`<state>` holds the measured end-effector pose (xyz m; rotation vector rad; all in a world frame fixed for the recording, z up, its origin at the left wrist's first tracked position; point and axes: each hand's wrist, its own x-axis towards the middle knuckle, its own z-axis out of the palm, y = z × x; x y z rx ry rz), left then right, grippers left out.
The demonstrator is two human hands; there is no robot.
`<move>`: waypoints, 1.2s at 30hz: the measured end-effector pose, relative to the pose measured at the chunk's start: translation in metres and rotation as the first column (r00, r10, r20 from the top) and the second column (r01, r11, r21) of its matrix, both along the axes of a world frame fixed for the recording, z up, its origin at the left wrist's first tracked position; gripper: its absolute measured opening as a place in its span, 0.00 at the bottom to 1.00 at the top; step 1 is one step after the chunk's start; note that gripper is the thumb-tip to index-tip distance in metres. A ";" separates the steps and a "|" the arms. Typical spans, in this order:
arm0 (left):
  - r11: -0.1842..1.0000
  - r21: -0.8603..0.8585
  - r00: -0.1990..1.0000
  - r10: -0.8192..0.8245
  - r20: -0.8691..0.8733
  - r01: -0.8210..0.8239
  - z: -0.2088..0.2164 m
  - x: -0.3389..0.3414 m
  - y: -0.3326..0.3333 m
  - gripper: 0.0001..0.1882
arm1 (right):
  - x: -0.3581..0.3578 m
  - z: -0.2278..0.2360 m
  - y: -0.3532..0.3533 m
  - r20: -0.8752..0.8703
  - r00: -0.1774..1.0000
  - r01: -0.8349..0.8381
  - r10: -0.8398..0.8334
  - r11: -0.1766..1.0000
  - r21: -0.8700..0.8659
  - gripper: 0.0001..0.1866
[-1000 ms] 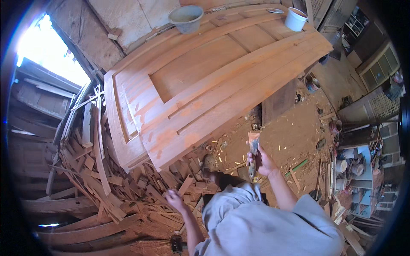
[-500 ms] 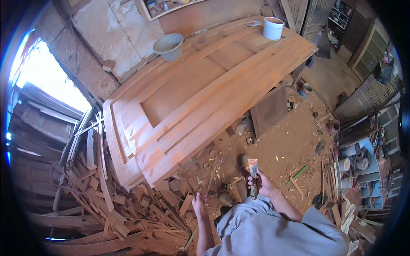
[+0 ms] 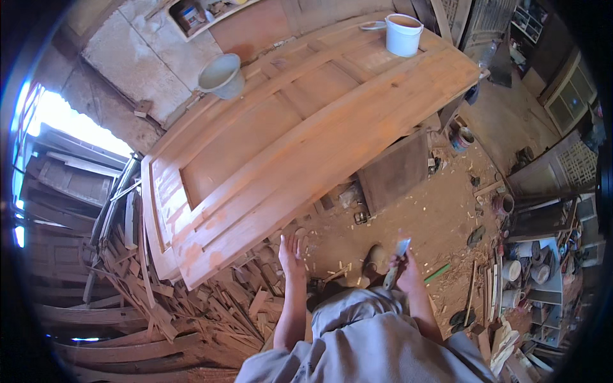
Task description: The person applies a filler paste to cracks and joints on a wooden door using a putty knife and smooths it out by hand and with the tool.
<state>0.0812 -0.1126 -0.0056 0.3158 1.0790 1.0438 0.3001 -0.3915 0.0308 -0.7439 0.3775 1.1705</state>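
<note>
Right hand (image 3: 408, 271) gripped the putty knife (image 3: 397, 255) blade-up, left hand (image 3: 290, 252) hung open nearer the wooden door (image 3: 306, 134), which ran up-right ahead.

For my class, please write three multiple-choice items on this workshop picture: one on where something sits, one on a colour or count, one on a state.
1. Where does the white bucket stand?
A. on the wooden door
B. on the dirt floor
C. on a shelf

2. How many pails rest on the door?
A. one
B. two
C. four

3. What is the left hand doing?
A. gripping a plank
B. holding a pail
C. open, holding nothing

Answers: 1 A, it stands at the door's far end. 2 B, the white bucket and a grey bucket. 3 C, its fingers are spread while the right hand holds a putty knife.
</note>
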 end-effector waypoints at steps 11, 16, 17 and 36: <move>0.995 0.076 0.997 0.067 0.027 -0.069 -0.006 0.106 0.016 0.23 | 0.215 0.034 -0.080 0.232 0.903 0.372 -0.363 0.928 0.005 0.17; 0.989 0.124 0.983 0.098 -0.153 -0.079 -0.018 0.145 0.006 0.17 | 0.257 0.003 -0.087 0.346 0.875 0.383 -0.339 0.921 -0.066 0.16; 0.990 0.100 0.988 0.113 -0.101 -0.103 -0.016 0.147 -0.001 0.20 | 0.258 0.003 -0.077 0.270 0.898 0.375 -0.349 0.926 -0.052 0.15; 0.913 -0.181 0.895 -0.292 0.336 0.365 0.000 0.499 -0.014 0.22 | 0.502 0.004 0.090 0.506 0.862 0.117 -0.013 0.978 -0.173 0.22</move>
